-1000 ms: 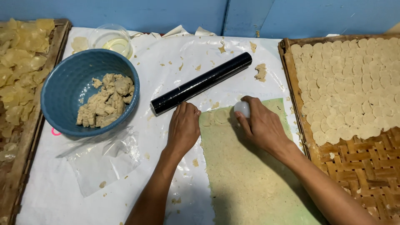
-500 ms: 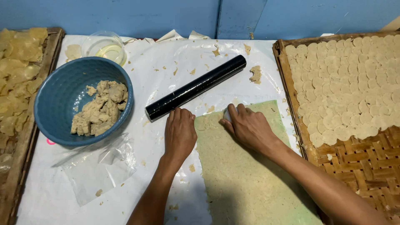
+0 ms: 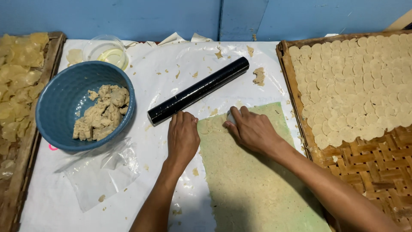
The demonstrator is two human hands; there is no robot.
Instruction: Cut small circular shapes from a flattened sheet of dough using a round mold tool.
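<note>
Head view: right hand (image 3: 253, 129) grip closed on white cutter (image 3: 231, 116) — dough sheet (image 3: 253, 180) lengthwise toward viewer

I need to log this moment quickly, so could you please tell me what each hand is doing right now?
Left hand: open, palm flat at the dough sheet's left edge.
Right hand: closed on a small whitish cutter, pressing on the sheet.

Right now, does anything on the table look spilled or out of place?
Dough crumbs lie scattered on the white sheet near the black roller. A loose plastic bag lies crumpled below the blue bowl. Nothing else stands out.
</note>
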